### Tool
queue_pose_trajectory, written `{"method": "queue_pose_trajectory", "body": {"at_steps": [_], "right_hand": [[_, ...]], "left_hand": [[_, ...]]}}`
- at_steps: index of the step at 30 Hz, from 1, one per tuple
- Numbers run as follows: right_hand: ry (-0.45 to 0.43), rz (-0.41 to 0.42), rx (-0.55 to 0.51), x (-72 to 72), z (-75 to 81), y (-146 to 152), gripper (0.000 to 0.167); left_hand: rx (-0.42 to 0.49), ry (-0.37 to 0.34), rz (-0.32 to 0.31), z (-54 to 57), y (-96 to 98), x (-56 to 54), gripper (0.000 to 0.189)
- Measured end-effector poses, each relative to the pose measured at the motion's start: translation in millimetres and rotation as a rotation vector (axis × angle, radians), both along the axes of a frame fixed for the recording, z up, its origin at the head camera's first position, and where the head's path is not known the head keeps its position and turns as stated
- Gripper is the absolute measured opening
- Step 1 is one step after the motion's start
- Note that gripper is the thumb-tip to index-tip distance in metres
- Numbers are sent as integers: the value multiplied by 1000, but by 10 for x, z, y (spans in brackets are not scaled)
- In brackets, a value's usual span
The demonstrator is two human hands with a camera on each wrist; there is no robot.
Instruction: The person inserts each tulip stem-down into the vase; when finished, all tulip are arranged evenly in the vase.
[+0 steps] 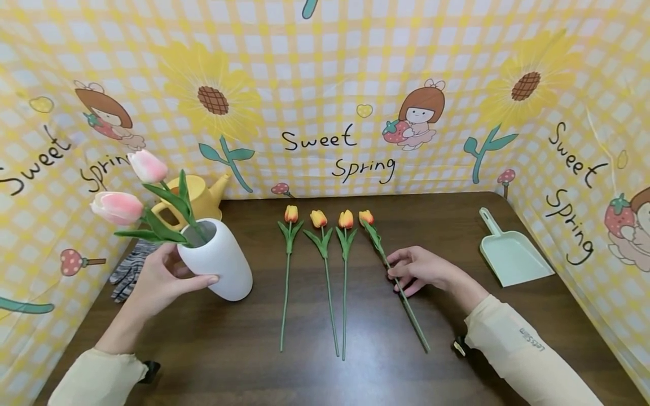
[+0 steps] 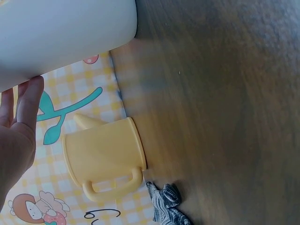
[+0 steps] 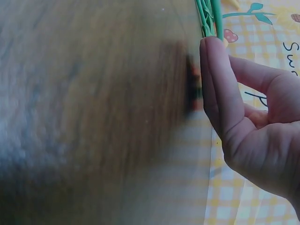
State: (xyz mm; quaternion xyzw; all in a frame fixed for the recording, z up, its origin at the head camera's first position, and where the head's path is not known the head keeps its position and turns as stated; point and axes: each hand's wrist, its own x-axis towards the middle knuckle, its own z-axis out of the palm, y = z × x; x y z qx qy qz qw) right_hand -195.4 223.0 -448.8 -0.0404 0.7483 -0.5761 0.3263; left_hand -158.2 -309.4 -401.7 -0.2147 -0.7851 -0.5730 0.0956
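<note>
My left hand [image 1: 161,277] grips a white vase [image 1: 223,265] near its mouth, the thumb across its near side. The vase leans to the left, and two pink tulips [image 1: 118,207] stick out of it. In the left wrist view, fingertips touch the underside of the vase [image 2: 70,35]. My right hand [image 1: 418,269] pinches the green stem of the rightmost yellow-orange tulip [image 1: 406,304]; whether the tulip is off the table cannot be told. Three similar tulips [image 1: 344,242] lie side by side to its left, blossoms away from me. In the right wrist view the right hand [image 3: 248,112] hides most of the flower.
Behind the vase stands a yellow watering can [image 1: 195,189], with grey patterned gloves [image 1: 133,268] beside it on the left. A pale green dustpan [image 1: 513,254] lies at the right of the brown table [image 1: 244,349]. Checked yellow cloth [image 1: 315,84] walls the back and sides.
</note>
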Motion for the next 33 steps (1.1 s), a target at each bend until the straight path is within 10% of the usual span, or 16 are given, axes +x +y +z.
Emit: {"method": "queue_pose_trajectory", "body": {"at_steps": [33], "right_hand": [[-6, -9, -175, -4, 255, -42, 49]], "left_hand": [[-16, -21, 17, -8, -12, 5, 82]]}}
